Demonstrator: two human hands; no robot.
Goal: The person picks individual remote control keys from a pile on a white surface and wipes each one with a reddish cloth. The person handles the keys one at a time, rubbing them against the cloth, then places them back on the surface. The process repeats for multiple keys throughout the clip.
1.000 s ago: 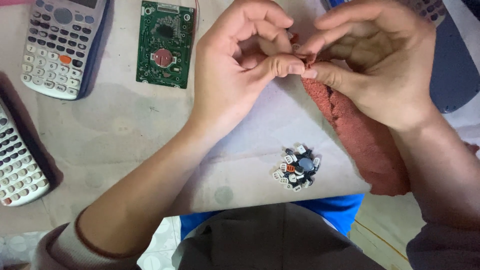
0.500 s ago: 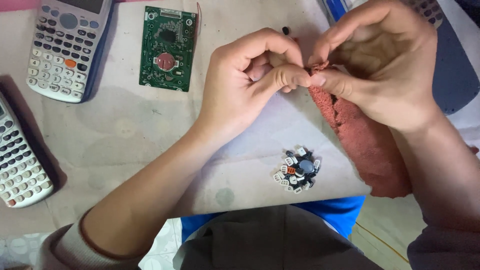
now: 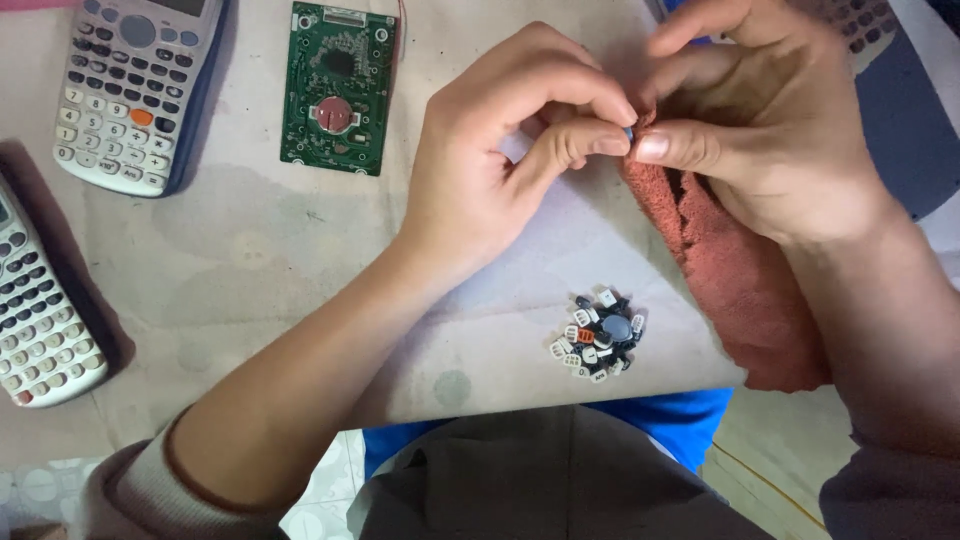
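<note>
The left hand (image 3: 500, 165) is curled with thumb and forefinger pinched together at their tips, meeting the right hand (image 3: 760, 130), whose thumb and forefinger are likewise pinched; between the four fingertips sits a tiny bluish thing (image 3: 629, 131), so small and so covered that only a sliver of it shows and its kind cannot be told. It lies at about 1 o'clock from the middle of the view, just above the top edge of a reddish-brown cloth (image 3: 735, 270). The cloth is rough and terry-like, with a torn or folded slit near its upper end, and it runs from under the right hand down toward 4 o'clock, where it reaches the edge of the desk (image 3: 250, 270). At 5 o'clock from the left hand, apart from both hands, is a small heap of loose keys (image 3: 597, 337), white, dark grey and one orange, with a rounded blue-grey one on top. A green circuit board (image 3: 336, 88) with a round coin cell lies at 11 o'clock. One grey calculator (image 3: 138, 90) lies beyond it at 10 o'clock, and another calculator (image 3: 40, 300) at 9 o'clock.
</note>
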